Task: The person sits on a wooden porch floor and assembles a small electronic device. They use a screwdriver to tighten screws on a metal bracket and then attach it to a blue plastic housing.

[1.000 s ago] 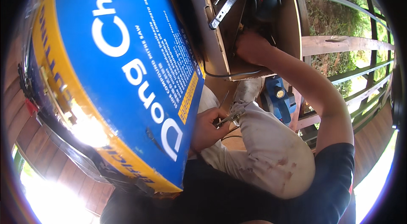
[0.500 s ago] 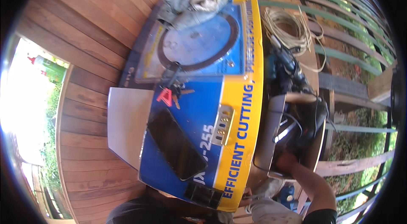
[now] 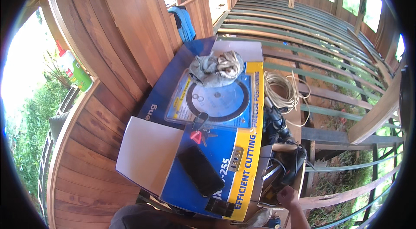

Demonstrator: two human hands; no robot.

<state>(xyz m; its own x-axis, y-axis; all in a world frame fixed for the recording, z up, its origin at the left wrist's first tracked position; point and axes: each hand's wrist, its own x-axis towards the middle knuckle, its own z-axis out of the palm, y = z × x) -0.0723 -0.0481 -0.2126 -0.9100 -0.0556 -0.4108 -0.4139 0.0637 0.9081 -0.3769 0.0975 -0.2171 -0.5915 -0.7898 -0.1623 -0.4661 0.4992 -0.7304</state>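
Note:
My right hand (image 3: 287, 196) is at the near end of a narrow open cardboard box (image 3: 300, 188), its fingers curled. Whatever those fingers hold, if anything, is hidden. Inside the box, beyond the hand, lie a black corded tool (image 3: 291, 169) and its dark cable. Left of it stands a large blue and yellow carton (image 3: 173, 185). On the carton rest a black smartphone (image 3: 200, 170), a bunch of keys (image 3: 206, 135) with a red tag, a small metal plate with slots (image 3: 236, 158) and a black case (image 3: 220, 207). My left hand is out of sight.
Grey work gloves or rags (image 3: 216, 69) lie on a packaged circular saw blade (image 3: 219, 101). A coil of pale cable (image 3: 279, 92) sits beside the carton. Open floor joists (image 3: 329, 86) with gaps run to the right. A green bottle (image 3: 74, 70) stands on the window sill.
My view has tilted up, showing more of the room and the whole bottle. My right hand, earlier deep in the narrow box, has drawn back toward its near edge.

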